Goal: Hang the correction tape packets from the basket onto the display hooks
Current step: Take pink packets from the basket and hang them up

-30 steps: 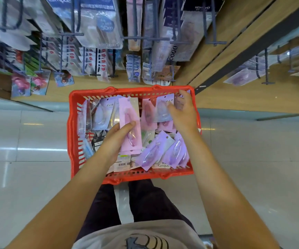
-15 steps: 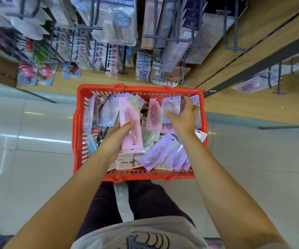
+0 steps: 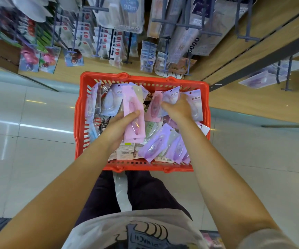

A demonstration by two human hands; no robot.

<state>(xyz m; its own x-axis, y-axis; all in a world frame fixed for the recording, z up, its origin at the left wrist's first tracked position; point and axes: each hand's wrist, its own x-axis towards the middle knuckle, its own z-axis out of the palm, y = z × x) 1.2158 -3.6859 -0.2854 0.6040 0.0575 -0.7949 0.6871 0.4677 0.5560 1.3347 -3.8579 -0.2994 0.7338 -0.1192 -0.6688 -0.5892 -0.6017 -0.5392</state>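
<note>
Right hand [image 3: 178,108] now deeper among the lilac packets [image 3: 172,97], perhaps one newly pinched.

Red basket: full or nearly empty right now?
Still well stocked. The red basket holds many overlapping packets, with purple packets near its front; the left hand holds a pink packet.

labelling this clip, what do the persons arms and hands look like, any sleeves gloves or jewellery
Both arms are bare from the short sleeves down. The left hand and right hand wear no gloves, and no rings, watch or bracelet show. The sleeves belong to a light grey T-shirt with a black cartoon print.
</note>
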